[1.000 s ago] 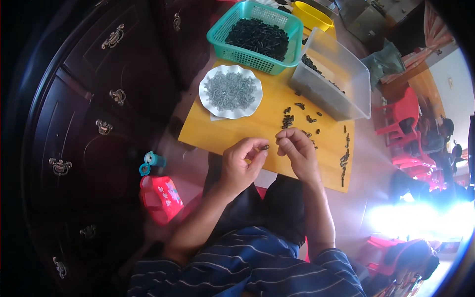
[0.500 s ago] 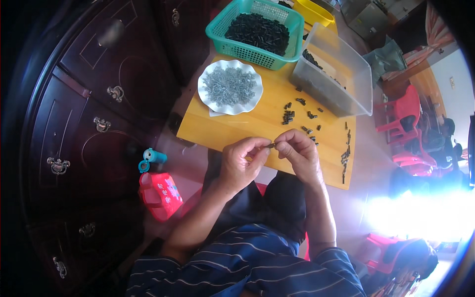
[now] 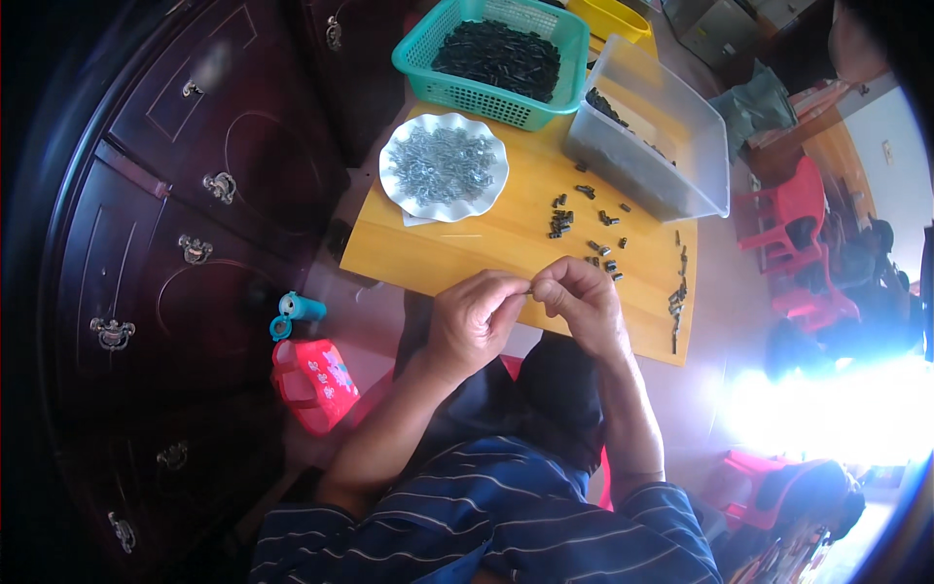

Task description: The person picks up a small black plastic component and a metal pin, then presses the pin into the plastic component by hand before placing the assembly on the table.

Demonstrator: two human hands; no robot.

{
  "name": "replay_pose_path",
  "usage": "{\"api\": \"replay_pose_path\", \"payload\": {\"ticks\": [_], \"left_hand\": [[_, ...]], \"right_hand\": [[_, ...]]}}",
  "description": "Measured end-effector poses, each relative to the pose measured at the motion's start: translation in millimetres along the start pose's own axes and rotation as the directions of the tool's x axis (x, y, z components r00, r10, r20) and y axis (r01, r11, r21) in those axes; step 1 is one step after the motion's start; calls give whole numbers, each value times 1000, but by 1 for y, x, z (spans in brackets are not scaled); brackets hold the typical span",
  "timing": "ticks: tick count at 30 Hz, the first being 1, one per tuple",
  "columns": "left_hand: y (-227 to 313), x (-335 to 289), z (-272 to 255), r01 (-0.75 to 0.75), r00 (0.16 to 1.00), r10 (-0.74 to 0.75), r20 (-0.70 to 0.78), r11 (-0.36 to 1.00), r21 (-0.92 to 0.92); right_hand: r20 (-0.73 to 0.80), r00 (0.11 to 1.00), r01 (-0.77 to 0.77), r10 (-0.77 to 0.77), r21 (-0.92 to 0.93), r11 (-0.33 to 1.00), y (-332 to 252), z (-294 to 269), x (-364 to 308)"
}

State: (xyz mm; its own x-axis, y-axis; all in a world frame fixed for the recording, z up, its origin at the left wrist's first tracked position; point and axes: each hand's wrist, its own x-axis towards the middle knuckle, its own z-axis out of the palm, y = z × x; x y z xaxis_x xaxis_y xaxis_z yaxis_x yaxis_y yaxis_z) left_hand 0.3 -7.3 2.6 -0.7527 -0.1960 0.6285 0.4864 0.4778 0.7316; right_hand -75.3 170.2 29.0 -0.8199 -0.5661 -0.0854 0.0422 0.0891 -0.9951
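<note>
Carefully, our left hand and right hand pinch a tiny piece by table's near edge; slackness could drop it.

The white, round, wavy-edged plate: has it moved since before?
No, the plate stays in the same spot on the yellow wooden table; only the camera's view shifted.

At the near edge of the table, the left hand and right hand are meeting, both pinching; the left forearm is slanting inward, the right forearm rising steeper.
</note>
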Motion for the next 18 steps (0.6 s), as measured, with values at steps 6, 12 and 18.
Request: {"api": "replay_pose_path", "payload": {"ticks": [6,12,18], "left_hand": [[2,2,2,82,997,-82,4,992,-94],[4,2,1,80,997,-81,2,990,-118],[3,1,1,151,988,-145,50,976,-158]], "right_hand": [[-15,1000,-13,16,205,979,11,1,-3],[25,997,-82,78,216,973,9,-1,-6],[33,998,-55,49,213,976,17,-3,-7]]}}
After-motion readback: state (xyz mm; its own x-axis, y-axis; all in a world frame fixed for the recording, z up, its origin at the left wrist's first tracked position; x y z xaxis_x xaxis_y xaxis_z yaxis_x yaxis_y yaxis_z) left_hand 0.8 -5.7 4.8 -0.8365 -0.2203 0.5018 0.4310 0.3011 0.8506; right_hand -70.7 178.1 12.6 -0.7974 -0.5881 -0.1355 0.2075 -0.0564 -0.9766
